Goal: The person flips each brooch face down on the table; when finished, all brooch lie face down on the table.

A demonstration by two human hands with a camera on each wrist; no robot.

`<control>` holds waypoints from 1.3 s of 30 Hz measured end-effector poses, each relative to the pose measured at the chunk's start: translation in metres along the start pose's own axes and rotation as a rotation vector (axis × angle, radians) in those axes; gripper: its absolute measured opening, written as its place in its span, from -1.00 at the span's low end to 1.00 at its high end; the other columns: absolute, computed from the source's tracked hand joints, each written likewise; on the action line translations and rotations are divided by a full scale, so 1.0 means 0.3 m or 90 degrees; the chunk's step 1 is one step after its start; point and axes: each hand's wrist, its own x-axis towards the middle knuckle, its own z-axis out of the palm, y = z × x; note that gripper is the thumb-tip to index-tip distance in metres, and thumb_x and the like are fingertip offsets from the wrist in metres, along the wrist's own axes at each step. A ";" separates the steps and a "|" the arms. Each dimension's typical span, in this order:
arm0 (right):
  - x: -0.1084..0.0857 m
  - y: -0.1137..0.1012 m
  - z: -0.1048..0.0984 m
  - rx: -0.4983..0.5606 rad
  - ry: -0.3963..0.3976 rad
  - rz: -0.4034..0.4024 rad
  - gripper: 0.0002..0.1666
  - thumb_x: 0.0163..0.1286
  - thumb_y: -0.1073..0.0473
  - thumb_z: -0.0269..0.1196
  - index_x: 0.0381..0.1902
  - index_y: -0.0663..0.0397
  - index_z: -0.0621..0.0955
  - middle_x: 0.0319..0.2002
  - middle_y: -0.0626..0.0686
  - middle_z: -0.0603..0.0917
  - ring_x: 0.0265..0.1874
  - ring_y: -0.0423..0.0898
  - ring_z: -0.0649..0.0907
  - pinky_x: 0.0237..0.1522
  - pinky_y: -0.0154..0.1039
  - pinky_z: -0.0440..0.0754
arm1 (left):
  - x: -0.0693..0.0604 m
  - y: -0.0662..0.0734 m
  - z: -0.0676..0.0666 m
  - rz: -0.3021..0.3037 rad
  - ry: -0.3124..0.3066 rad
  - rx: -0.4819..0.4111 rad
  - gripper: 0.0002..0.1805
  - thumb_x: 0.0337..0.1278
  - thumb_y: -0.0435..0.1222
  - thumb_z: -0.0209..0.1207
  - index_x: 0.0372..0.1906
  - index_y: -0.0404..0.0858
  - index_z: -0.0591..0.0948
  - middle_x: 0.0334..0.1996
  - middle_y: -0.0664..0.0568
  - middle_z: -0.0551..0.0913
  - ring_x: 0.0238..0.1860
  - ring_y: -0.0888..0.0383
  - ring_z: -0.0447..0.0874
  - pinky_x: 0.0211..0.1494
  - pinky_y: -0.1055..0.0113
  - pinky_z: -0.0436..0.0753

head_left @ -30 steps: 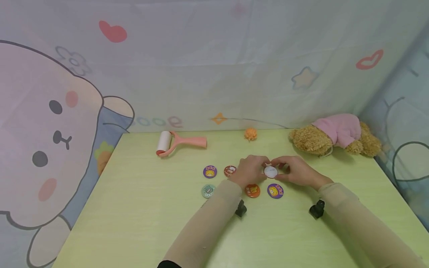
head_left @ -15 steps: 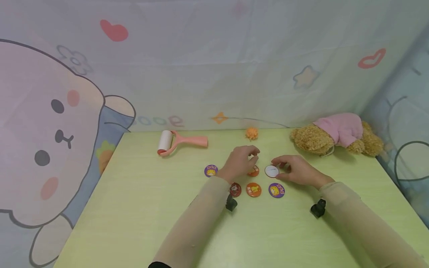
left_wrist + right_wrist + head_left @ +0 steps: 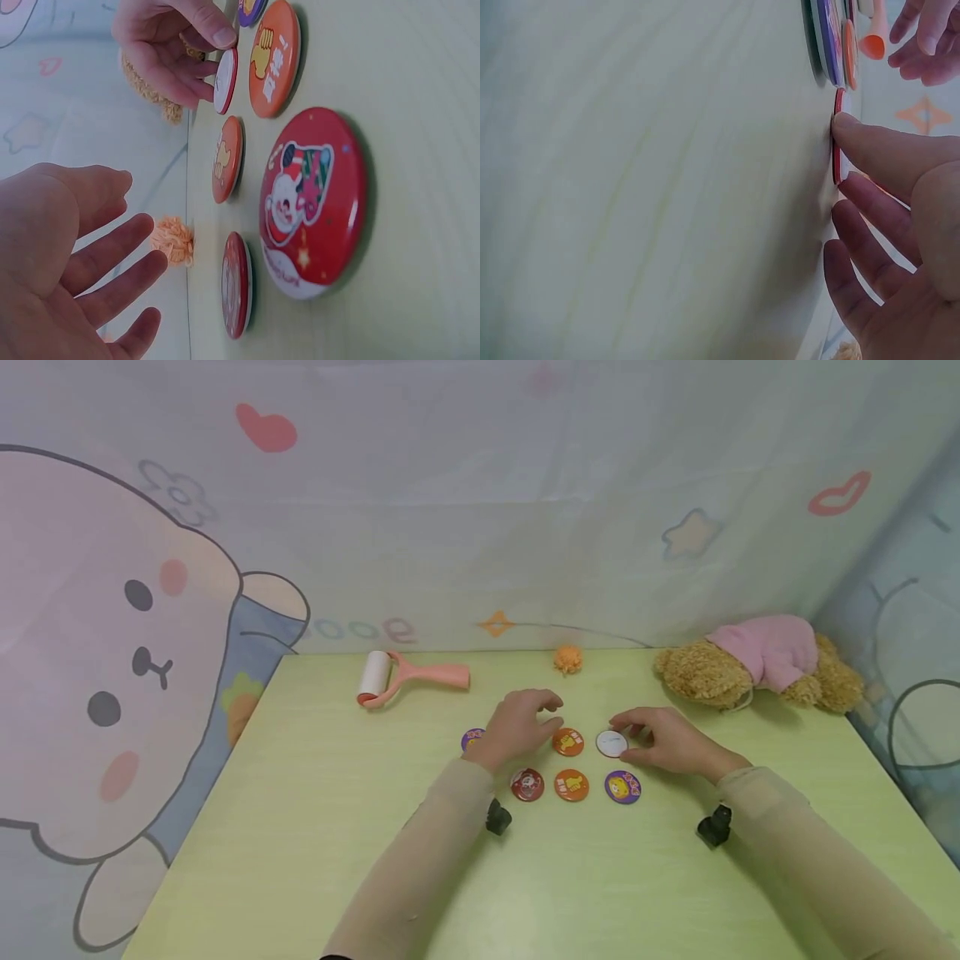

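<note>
A round badge (image 3: 611,744) lies on the table with its plain white side up; in the right wrist view its red rim (image 3: 838,165) shows edge-on. My right hand (image 3: 670,741) pinches that badge between thumb and forefinger. To the left, my left hand (image 3: 521,727) hovers over the back row with loosely bent fingers, holding nothing. Beside its fingertips is an orange thumbs-up badge (image 3: 567,742). In front lie a red cartoon badge (image 3: 527,784), a second orange badge (image 3: 572,785) and a purple bear badge (image 3: 622,787). Another red badge (image 3: 237,285) appears in the left wrist view.
A purple badge (image 3: 472,738) is partly covered by the left hand. Along the back edge lie a pink-handled lint roller (image 3: 420,675), a small orange yarn-like ball (image 3: 567,659) and a plush bear in a pink top (image 3: 761,662). A printed curtain (image 3: 465,527) hangs behind the table.
My left hand has let go of the white-backed badge and moved left, uncovering the orange badge in the back row. My right hand keeps its pinch in about the same place.
</note>
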 end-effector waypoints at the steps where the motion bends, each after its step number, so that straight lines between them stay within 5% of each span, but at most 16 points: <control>1: 0.001 0.000 0.000 -0.003 0.001 -0.001 -0.43 0.25 0.21 0.56 0.21 0.19 0.69 0.03 0.04 0.78 -0.08 -0.04 0.70 -0.05 -0.08 0.69 | -0.003 -0.002 -0.003 -0.004 -0.002 0.000 -0.66 0.47 -0.23 0.25 0.22 -0.25 0.69 0.15 -0.03 0.75 0.23 0.02 0.68 0.32 0.18 0.60; 13: 0.027 -0.025 0.007 -0.020 0.012 -0.039 -0.39 0.28 0.12 0.55 0.23 0.23 0.67 0.14 0.15 0.75 0.17 0.17 0.69 0.28 0.20 0.56 | -0.042 -0.042 -0.029 0.006 -0.028 0.020 -0.62 0.37 -0.21 0.36 0.20 -0.26 0.71 0.17 -0.06 0.74 0.25 -0.03 0.67 0.35 0.11 0.59; 26: 0.077 -0.078 0.037 -0.029 -0.006 -0.069 -0.38 0.30 0.12 0.53 0.27 0.19 0.65 0.20 0.13 0.73 0.26 0.19 0.65 0.35 0.19 0.52 | -0.068 -0.059 -0.016 -0.004 -0.059 0.070 -0.58 0.31 -0.13 0.42 0.19 -0.19 0.72 0.15 0.03 0.76 0.23 0.02 0.67 0.34 0.05 0.57; 39: 0.116 -0.103 0.075 -0.013 -0.028 -0.081 -0.37 0.33 0.11 0.51 0.30 0.19 0.62 0.21 0.13 0.71 0.27 0.19 0.64 0.35 0.21 0.52 | -0.047 -0.049 0.013 0.024 -0.079 0.098 -0.56 0.27 -0.13 0.43 0.20 -0.16 0.72 -0.01 0.05 0.78 -0.15 0.17 0.62 0.13 0.18 0.61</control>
